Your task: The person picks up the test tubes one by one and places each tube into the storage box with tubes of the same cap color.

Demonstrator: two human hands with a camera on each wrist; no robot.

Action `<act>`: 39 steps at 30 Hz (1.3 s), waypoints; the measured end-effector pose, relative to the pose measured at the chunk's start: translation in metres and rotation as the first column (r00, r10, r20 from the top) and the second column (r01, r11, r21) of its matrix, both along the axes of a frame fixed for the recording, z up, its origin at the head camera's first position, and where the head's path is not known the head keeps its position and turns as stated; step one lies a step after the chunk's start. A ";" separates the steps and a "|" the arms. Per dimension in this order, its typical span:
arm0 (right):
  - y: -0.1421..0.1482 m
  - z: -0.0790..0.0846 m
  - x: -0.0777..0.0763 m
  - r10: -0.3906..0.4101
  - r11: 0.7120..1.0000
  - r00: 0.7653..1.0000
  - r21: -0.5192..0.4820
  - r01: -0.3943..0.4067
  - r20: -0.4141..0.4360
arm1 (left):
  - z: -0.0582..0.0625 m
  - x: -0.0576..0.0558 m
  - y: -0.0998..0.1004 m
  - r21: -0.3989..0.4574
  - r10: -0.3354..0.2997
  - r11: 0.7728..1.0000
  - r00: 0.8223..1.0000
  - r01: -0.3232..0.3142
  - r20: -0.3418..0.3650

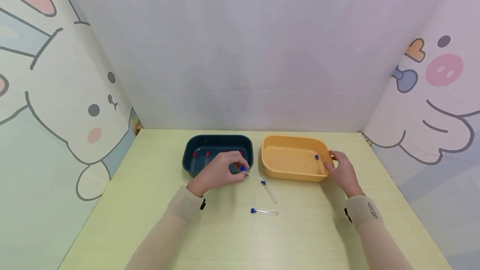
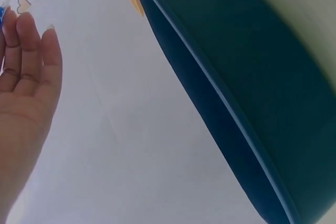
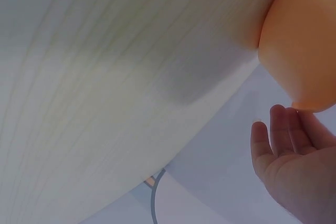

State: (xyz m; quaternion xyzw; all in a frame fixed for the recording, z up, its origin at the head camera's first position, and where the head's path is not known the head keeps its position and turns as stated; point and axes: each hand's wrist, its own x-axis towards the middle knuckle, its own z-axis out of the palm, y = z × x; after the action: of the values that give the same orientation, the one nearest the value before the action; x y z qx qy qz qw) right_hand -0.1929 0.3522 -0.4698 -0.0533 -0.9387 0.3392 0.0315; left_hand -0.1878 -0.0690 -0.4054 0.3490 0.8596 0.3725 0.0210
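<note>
My left hand pinches a blue-capped test tube between thumb and fingertips, in front of the dark blue basin's right corner. My right hand holds the right rim of the yellow-orange basin, thumb on the inner side and fingers outside. In that basin, near its right end, lies another blue-capped tube. On the table, a slanted blue-capped tube lies just below the held one. Nearer the front is a blue-capped tube lying crosswise. The left wrist view shows the left hand's fingers at its edge.
The dark blue basin stands at the left, partly behind the left hand, with several red-capped tubes inside. Both basins sit side by side toward the back of the pale wooden table. Cloth walls enclose the back and sides.
</note>
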 end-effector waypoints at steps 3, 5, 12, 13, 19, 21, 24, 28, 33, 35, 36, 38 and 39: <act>0.001 0.000 0.000 -0.002 1.000 1.000 0.001 0.002 0.006 | 0.002 -0.003 0.005 0.027 -0.006 1.000 1.000 0.006 -0.001; 0.001 -0.001 0.000 -0.003 1.000 1.000 0.001 0.003 0.011 | 0.002 -0.004 0.008 0.053 -0.016 0.998 1.000 0.017 -0.005; 0.003 -0.002 0.000 -0.007 1.000 1.000 -0.006 0.007 0.007 | 0.000 -0.011 0.023 0.152 -0.044 0.987 0.999 0.048 -0.027; 0.004 -0.002 0.000 -0.007 1.000 1.000 -0.007 0.008 0.004 | -0.001 -0.012 0.025 0.167 -0.045 0.985 0.999 0.047 -0.021; 0.005 -0.003 0.000 -0.008 1.000 1.000 -0.008 0.008 -0.006 | -0.001 -0.016 0.040 0.273 -0.039 0.962 0.999 0.029 0.034; 0.004 -0.003 0.000 -0.008 1.000 1.000 -0.006 0.008 -0.011 | 0.000 -0.018 0.045 0.295 -0.028 0.955 0.999 0.020 0.024; 0.004 -0.002 0.000 -0.006 1.000 1.000 -0.007 0.005 -0.022 | 0.000 -0.022 0.053 0.309 -0.011 0.951 1.000 0.016 -0.017; 0.003 -0.001 0.000 -0.006 1.000 1.000 -0.011 0.006 -0.026 | 0.000 -0.028 0.063 0.349 -0.021 0.936 0.998 0.038 -0.052; 0.002 -0.001 -0.002 -0.014 1.000 1.000 -0.016 0.014 0.006 | 0.002 -0.032 0.073 0.394 -0.067 0.916 0.997 0.074 -0.032; 0.001 -0.002 -0.003 -0.016 1.000 1.000 -0.018 0.017 0.017 | 0.002 -0.033 0.077 0.401 -0.073 0.913 0.997 0.072 -0.012; 0.002 -0.002 -0.003 -0.018 1.000 1.000 -0.020 0.018 0.020 | 0.002 -0.033 0.079 0.402 -0.070 0.913 0.998 0.065 -0.001; 0.002 -0.003 -0.003 -0.017 1.000 1.000 -0.021 0.017 0.010 | 0.002 -0.034 0.082 0.404 -0.065 0.913 0.998 0.050 0.023; 0.002 -0.003 -0.003 -0.017 1.000 1.000 -0.021 0.017 0.007 | 0.001 -0.034 0.083 0.407 -0.062 0.913 0.997 0.038 0.046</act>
State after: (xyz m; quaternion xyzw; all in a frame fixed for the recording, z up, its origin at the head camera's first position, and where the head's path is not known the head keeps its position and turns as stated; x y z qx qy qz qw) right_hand -0.1964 0.3538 -0.4730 -0.0626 -0.9346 0.3487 0.0308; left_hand -0.2216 0.0138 -0.4044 0.3567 0.7536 0.5519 -0.0174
